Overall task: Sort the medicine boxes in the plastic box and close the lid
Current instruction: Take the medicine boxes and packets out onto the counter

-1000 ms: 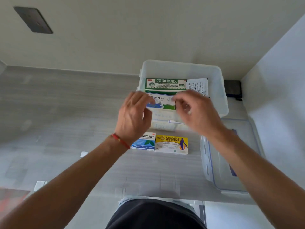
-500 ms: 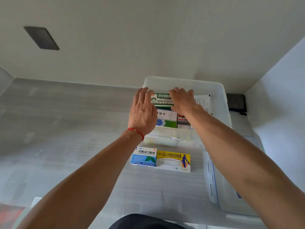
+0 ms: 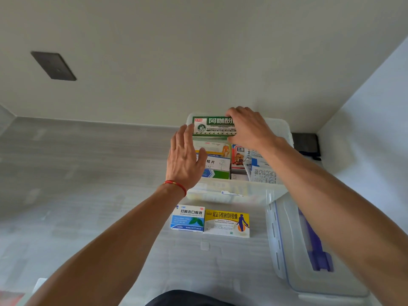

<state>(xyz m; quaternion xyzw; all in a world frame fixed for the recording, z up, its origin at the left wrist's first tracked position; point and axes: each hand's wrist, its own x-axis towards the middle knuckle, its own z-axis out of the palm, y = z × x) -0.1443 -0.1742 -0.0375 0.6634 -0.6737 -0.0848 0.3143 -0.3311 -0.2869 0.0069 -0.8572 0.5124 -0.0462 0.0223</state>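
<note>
Both bare forearms are extended forward from the lower corners of the view toward the plastic box (image 3: 284, 131). The left hand (image 3: 184, 161) is held flat and open, palm down, fingers straight and slightly spread, over the box's left side; a red string is worn at its wrist. The right hand (image 3: 248, 127) is reached farther, to the box's far side, its fingers curled over the top edge of a green medicine box (image 3: 210, 127), which is gripped there.
</note>
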